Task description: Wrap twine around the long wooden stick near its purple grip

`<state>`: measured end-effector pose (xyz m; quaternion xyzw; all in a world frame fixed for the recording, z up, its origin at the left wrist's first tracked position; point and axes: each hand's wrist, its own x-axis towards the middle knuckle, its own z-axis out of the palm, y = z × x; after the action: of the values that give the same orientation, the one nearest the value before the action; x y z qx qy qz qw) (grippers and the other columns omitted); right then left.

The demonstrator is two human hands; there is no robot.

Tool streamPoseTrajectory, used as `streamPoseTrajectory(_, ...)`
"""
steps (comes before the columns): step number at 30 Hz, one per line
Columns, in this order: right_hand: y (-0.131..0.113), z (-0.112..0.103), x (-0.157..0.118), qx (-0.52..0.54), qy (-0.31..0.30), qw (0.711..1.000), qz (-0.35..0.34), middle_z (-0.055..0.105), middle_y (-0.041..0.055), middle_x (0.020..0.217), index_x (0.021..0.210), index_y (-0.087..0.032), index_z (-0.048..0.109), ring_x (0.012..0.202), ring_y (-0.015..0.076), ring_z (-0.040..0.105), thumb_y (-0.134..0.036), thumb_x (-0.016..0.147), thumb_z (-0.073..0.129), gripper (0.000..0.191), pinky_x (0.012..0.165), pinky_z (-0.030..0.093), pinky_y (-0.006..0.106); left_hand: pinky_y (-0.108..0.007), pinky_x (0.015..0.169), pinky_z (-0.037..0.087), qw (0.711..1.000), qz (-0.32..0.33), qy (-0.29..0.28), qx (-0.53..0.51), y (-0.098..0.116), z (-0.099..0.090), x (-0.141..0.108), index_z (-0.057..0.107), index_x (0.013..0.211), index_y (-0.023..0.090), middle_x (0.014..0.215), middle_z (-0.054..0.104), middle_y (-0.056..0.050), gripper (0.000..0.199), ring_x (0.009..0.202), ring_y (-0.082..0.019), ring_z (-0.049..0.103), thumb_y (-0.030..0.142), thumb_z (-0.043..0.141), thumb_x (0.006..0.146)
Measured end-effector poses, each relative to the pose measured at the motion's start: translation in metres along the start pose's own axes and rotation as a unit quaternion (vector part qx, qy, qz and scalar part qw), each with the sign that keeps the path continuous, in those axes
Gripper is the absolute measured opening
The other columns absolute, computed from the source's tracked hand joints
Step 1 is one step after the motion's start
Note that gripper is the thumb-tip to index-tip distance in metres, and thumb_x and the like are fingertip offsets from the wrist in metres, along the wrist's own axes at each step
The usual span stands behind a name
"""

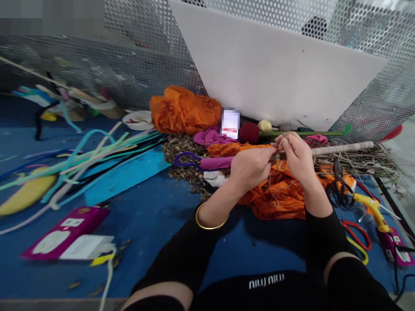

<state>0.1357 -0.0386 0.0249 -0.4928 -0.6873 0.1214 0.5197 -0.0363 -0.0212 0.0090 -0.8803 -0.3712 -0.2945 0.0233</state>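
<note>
My left fingers point(271, 153), right fingers point(289, 146): pinched narrow; held item, I cannot tell. Right of fingers, wrapped stick point(342, 149); below, loose thread point(270, 188).

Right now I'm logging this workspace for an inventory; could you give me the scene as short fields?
Hands: left hand and right hand, fingertips close together; exact grip unclear
Extending right of right hand: wrapped rod
Beneath hands: orange cloth
Right side: black-handled scissors, yellow glue gun
Left side: light-blue sheet, purple packet
Background: white board

Left hand point(251, 167); right hand point(298, 156); both curled
</note>
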Motion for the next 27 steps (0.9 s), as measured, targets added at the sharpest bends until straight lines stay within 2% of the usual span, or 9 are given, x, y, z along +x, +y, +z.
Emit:
streamPoseTrajectory(3,0.002,0.000,0.000,-0.016,0.001,1.000,0.003,0.070,0.0058,0.097,0.078,-0.023,0.056,0.091,0.0175,0.068,-0.038,0.105,0.047,0.032,0.084,0.051,0.034,-0.031,0.070,0.049,1.000,0.002,0.005,0.006,0.000,0.001,0.000,0.073,0.123,0.019,0.103,0.082,-0.008,0.036,0.088,-0.023,0.076,0.017,0.054,0.092)
streamPoseTrajectory(8,0.002,0.002,0.002,0.035,-0.016,0.999,0.016,0.068,0.0055,0.098,0.075,-0.022,0.054,0.098,0.0175,0.070,-0.044,0.104,0.049,0.037,0.085,0.054,0.033,-0.033,0.069,0.047,1.000,0.030,0.008,0.000,-0.001,0.001,0.001,0.078,0.108,0.018,0.104,0.082,-0.009,0.028,0.089,-0.024,0.075,0.020,0.051,0.099)
streamPoseTrajectory(11,0.000,-0.008,0.005,0.091,-0.017,0.995,0.023,0.069,0.0054,0.099,0.074,-0.021,0.058,0.100,0.0174,0.071,-0.049,0.101,0.057,0.038,0.087,0.057,0.033,-0.032,0.068,0.047,1.000,0.008,0.007,-0.019,-0.005,-0.002,0.001,0.079,0.113,0.019,0.103,0.082,-0.008,0.027,0.088,-0.024,0.075,0.021,0.056,0.097)
streamPoseTrajectory(13,-0.001,-0.023,0.007,0.123,0.008,0.992,0.036,0.070,0.0043,0.096,0.074,-0.021,0.061,0.090,0.0154,0.071,-0.048,0.097,0.064,0.036,0.081,0.058,0.031,-0.031,0.071,0.049,0.999,-0.016,0.008,-0.045,-0.010,-0.007,0.001,0.078,0.120,0.022,0.107,0.082,-0.006,0.030,0.090,-0.023,0.076,0.022,0.060,0.097)
streamPoseTrajectory(15,0.001,-0.047,0.007,0.125,0.031,0.990,0.058,0.067,0.0009,0.080,0.073,-0.020,0.063,0.068,0.0109,0.065,-0.045,0.094,0.069,0.034,0.066,0.054,0.027,-0.031,0.075,0.050,0.997,-0.042,0.013,-0.064,-0.018,-0.014,0.002,0.078,0.125,0.024,0.112,0.082,-0.005,0.032,0.095,-0.023,0.076,0.024,0.063,0.096)
streamPoseTrajectory(17,0.006,-0.074,0.005,0.102,0.020,0.990,0.090,0.058,-0.0034,0.062,0.070,-0.019,0.064,0.050,0.0069,0.051,-0.043,0.091,0.072,0.033,0.052,0.043,0.023,-0.031,0.077,0.050,0.995,-0.073,0.014,-0.070,-0.027,-0.021,0.002,0.079,0.125,0.025,0.115,0.082,-0.004,0.033,0.099,-0.024,0.076,0.025,0.065,0.095)
streamPoseTrajectory(20,0.018,-0.112,0.001,0.065,-0.009,0.987,0.145,0.051,-0.0045,0.052,0.068,-0.018,0.068,0.043,0.0048,0.041,-0.041,0.085,0.078,0.030,0.043,0.029,0.023,-0.031,0.081,0.052,0.991,-0.113,0.006,-0.066,-0.041,-0.032,0.002,0.080,0.123,0.027,0.117,0.082,-0.003,0.033,0.103,-0.025,0.076,0.026,0.067,0.093)
streamPoseTrajectory(23,0.029,-0.133,-0.001,0.064,0.063,0.981,0.172,0.050,-0.0046,0.053,0.070,-0.016,0.070,0.044,0.0039,0.037,-0.033,0.079,0.080,0.022,0.043,0.023,0.023,-0.032,0.085,0.053,0.989,-0.138,-0.011,-0.053,-0.052,-0.042,0.000,0.082,0.120,0.030,0.118,0.082,-0.002,0.032,0.107,-0.027,0.076,0.027,0.067,0.091)
streamPoseTrajectory(27,0.042,-0.138,0.005,0.077,0.279,0.937,0.193,0.051,-0.0058,0.052,0.068,-0.015,0.069,0.041,0.0042,0.031,-0.027,0.072,0.079,0.017,0.041,0.018,0.025,-0.031,0.083,0.052,0.986,-0.148,-0.034,-0.068,-0.064,-0.054,-0.006,0.083,0.115,0.029,0.111,0.083,-0.003,0.031,0.102,-0.026,0.076,0.032,0.067,0.090)
